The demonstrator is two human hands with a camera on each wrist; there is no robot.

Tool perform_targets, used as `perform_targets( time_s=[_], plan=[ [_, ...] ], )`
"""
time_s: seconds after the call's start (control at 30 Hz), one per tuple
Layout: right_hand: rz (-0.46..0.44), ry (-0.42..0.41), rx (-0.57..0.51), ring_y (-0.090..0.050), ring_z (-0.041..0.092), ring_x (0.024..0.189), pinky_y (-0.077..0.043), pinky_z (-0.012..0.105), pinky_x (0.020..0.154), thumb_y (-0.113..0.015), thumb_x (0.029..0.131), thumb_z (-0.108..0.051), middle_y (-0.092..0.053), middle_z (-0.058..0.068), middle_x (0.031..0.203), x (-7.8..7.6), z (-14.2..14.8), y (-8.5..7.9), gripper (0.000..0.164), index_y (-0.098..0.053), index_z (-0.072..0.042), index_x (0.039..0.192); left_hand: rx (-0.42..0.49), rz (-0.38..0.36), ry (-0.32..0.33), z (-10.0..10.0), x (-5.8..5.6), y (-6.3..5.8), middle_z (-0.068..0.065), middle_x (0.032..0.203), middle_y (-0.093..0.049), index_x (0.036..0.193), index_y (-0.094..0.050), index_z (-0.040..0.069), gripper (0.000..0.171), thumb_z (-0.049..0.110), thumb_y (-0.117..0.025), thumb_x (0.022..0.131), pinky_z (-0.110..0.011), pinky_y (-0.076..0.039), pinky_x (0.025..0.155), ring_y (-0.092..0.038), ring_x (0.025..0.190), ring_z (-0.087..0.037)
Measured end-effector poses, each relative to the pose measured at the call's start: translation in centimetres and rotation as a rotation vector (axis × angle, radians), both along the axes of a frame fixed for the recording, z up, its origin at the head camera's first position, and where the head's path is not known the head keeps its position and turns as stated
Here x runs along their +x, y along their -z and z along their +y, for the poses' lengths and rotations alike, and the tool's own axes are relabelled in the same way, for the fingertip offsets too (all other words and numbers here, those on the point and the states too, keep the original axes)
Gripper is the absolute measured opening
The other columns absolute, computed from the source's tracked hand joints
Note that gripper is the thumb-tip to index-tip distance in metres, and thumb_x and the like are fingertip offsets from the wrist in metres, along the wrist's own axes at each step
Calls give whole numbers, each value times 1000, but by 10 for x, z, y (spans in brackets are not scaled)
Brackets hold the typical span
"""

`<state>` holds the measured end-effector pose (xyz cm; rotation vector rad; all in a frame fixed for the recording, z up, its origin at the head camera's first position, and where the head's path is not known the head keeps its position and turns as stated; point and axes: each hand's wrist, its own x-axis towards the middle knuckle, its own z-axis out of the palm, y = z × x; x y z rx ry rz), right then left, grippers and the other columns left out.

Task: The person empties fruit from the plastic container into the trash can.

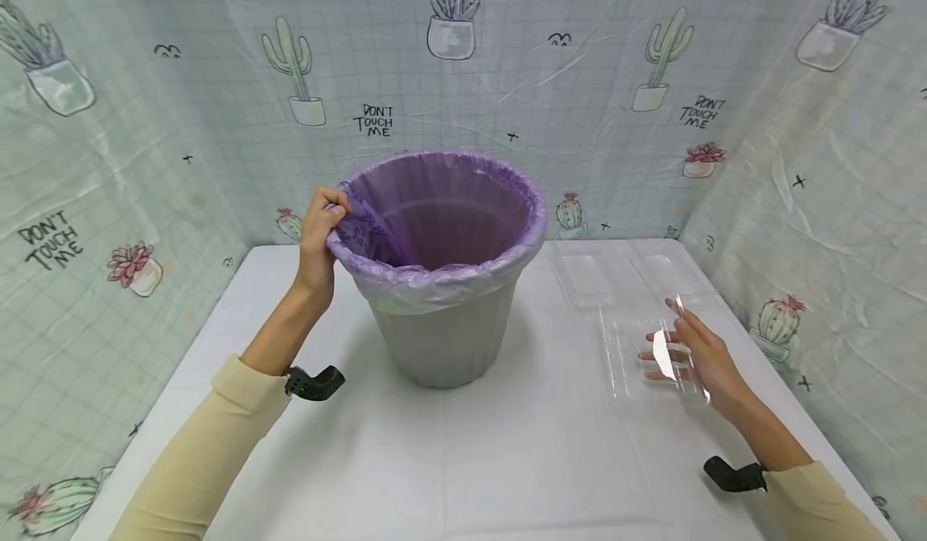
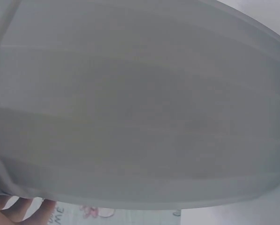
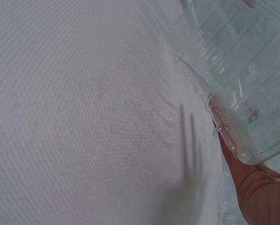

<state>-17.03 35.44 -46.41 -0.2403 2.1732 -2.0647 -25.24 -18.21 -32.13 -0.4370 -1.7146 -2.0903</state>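
A grey trash bin (image 1: 442, 340) stands upright, lined with a purple plastic bag (image 1: 521, 195) folded out over its rim. At the rim's left side my left hand (image 1: 319, 227) grips the bag's edge, fingers curled over it. In the left wrist view the bin's wall (image 2: 144, 112) fills nearly everything, with fingers (image 2: 36, 213) at the lower left corner. My right hand (image 1: 706, 356) holds a clear plastic tray (image 1: 662, 356), tilted up on edge right of the bin. The right wrist view shows this tray's ridged body (image 3: 252, 79) with the right hand (image 3: 266, 194) at its lower edge.
More clear plastic trays (image 1: 582, 275) lie flat at the back right of the white table (image 1: 507, 468). A cactus-printed curtain (image 1: 500, 82) encloses the table at the back and both sides. Black wrist cameras (image 1: 315, 383) sit on both forearms.
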Motion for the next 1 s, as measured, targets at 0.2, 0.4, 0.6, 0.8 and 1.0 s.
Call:
perform_targets(
  time_s=[0.2,0.4,0.6,0.8,1.0],
  plan=[
    [-93,-19,29,-78,21,99,-63,48,77,-33,113,-36,-71,-6,115,1,1,3,60,-8,-26,167,-8,-3,-1,0,0,1,5,96,-51,90,-55,21,12,19,-43,92,-22,-38,71,-45,83,-10],
    [-130,-37,68,-78,24,101,-62,50,79,-34,113,-37,-70,-1,119,-1,1,0,60,-9,-25,167,-12,-11,-4,-1,-1,2,5,96,-50,91,-55,21,12,20,-43,93,-23,-38,69,-45,81,-10],
    [-155,-30,259,-77,20,101,-63,42,80,-32,112,-43,-73,4,122,-2,4,-4,65,-8,-17,167,-15,-1,5,-2,-2,3,5,96,-51,91,-55,20,12,19,-43,93,-23,-37,69,-44,81,-10],
    [-101,-26,443,-73,19,91,-62,38,72,-35,113,-39,-64,35,128,-4,8,-5,67,-16,2,162,-14,16,-3,-2,-1,4,5,95,-51,91,-55,21,13,20,-42,94,-24,-36,73,-44,84,-12],
    [-96,-29,591,-68,12,91,-59,33,72,-40,112,-36,-65,31,124,-8,13,-7,61,-34,6,155,-8,31,-7,0,-2,3,4,95,-51,91,-56,20,14,20,-42,94,-24,-36,72,-43,84,-12]
  ],
)
